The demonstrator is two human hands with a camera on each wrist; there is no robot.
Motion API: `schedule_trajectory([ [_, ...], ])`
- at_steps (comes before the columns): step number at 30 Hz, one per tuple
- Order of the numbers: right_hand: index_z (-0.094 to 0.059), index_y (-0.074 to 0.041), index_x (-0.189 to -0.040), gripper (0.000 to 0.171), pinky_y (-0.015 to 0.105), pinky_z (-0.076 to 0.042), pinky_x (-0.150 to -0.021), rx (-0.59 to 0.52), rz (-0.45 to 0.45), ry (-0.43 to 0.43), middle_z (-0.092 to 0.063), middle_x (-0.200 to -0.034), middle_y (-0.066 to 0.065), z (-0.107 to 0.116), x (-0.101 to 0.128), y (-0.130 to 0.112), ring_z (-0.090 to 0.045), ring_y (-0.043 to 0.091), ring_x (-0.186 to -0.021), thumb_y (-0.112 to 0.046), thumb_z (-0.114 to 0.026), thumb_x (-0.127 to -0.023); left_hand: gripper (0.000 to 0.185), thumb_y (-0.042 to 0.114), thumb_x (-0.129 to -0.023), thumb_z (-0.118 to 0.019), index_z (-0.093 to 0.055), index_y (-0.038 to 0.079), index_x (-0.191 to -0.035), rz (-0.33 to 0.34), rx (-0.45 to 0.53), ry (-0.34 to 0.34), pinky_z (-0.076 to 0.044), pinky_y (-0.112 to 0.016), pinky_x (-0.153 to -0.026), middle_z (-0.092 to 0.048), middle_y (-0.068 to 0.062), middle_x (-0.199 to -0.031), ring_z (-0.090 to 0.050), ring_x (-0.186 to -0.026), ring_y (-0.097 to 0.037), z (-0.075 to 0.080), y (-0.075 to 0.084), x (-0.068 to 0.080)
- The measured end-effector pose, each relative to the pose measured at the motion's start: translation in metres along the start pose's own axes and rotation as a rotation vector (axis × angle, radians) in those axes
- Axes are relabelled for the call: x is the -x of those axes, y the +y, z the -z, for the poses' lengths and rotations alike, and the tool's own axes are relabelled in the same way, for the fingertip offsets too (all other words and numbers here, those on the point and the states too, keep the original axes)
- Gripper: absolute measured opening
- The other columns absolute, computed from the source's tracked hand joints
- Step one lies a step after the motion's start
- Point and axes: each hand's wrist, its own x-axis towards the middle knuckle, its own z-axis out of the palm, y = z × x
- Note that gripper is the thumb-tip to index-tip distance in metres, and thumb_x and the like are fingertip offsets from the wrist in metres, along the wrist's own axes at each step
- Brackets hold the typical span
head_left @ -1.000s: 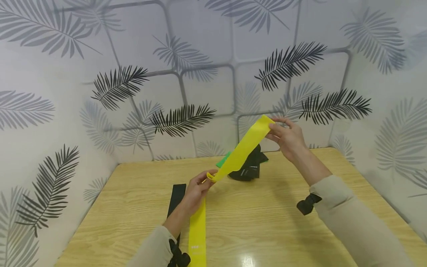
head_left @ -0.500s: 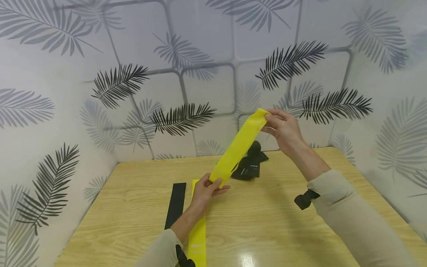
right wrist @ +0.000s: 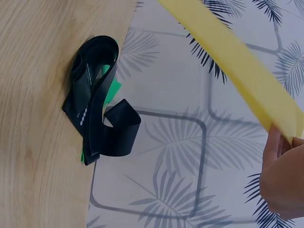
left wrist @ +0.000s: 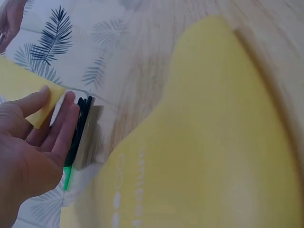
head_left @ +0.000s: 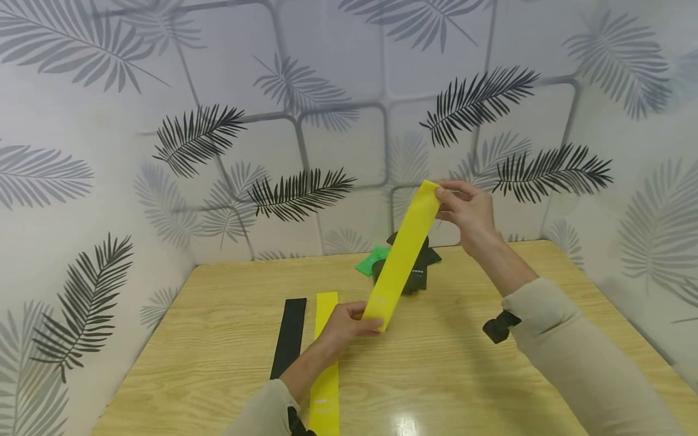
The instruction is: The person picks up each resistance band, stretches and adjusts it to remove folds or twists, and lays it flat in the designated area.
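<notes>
Band (head_left: pixel 400 257), yellow, held taut in air above wooden table (head_left: pixel 469 369), slanting from low near end up to far end. Likely light, thin, soft, stretchy; probably limp if slackened, best taken by ends. Left hand (head_left: pixel 345 326) pinching lower end, thumb over fingers. Right hand (head_left: pixel 468 212) pinching upper end, fingertips pressed together. Flat on table: second yellow band (head_left: pixel 325 363), black band (head_left: pixel 288 336). Behind: heap of black bands (head_left: pixel 417 272), green band (head_left: pixel 368 261).

Light wooden table (head_left: pixel 463 375) pushed into corner. Wallpaper (head_left: pixel 327 91) on both walls: white, rounded grey grid lines, black and pale grey palm fronds. Bright glare spot (head_left: pixel 403 424) on glossy tabletop near front edge. Even, soft indoor light.
</notes>
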Motion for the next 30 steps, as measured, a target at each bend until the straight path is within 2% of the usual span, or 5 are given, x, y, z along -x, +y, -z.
schedule_trajectory([
  [5,-0.066,0.002,-0.121,0.026,0.023,-0.06,-0.087,0.186,0.019,0.007,-0.07,-0.101,-0.003,0.003,-0.002,0.005,-0.071,0.01,-0.09,-0.016,-0.067,-0.103,0.034,0.015,-0.092,-0.081,-0.075,-0.002,-0.121,0.038,-0.076,0.017,-0.063,-0.039,-0.087,-0.078,-0.013,-0.106,-0.076,-0.093,-0.03,-0.004,0.004,0.009],
  [11,-0.063,-0.007,-0.12,0.021,0.035,-0.055,-0.099,0.35,0.003,0.015,-0.062,-0.111,0.0,0.007,0.0,0.015,-0.062,0.014,-0.101,-0.023,-0.062,-0.107,0.025,0.017,-0.091,-0.082,-0.08,0.001,-0.11,0.086,-0.072,-0.019,-0.064,-0.038,-0.081,-0.078,-0.009,-0.09,-0.076,-0.082,-0.027,-0.01,0.006,0.023],
  [15,-0.059,-0.009,-0.12,0.017,0.035,-0.058,-0.094,0.365,-0.006,-0.016,-0.06,-0.116,0.007,0.008,0.0,0.022,-0.062,0.015,-0.1,-0.023,-0.058,-0.109,0.021,0.019,-0.09,-0.083,-0.08,0.003,-0.104,0.111,-0.065,-0.055,-0.063,-0.035,-0.079,-0.078,-0.011,-0.085,-0.076,-0.075,-0.022,-0.014,0.006,0.033],
  [20,-0.055,-0.006,-0.125,0.021,0.037,-0.065,-0.078,0.35,-0.048,-0.076,-0.067,-0.119,0.02,0.005,0.0,0.031,-0.072,0.017,-0.082,-0.02,-0.056,-0.109,0.017,0.015,-0.089,-0.084,-0.078,0.002,-0.096,0.146,-0.049,-0.065,-0.063,-0.031,-0.071,-0.077,-0.012,-0.081,-0.072,-0.068,-0.016,-0.019,0.006,0.046],
  [30,-0.061,0.004,-0.129,0.03,0.028,-0.063,-0.066,0.336,-0.101,-0.129,-0.072,-0.097,0.004,-0.011,0.002,0.055,-0.071,0.013,-0.073,-0.015,-0.063,-0.106,0.016,0.015,-0.09,-0.083,-0.074,0.002,-0.09,0.223,0.022,-0.095,-0.062,-0.032,-0.059,-0.076,-0.02,-0.08,-0.071,-0.059,-0.016,-0.032,0.002,0.071],
])
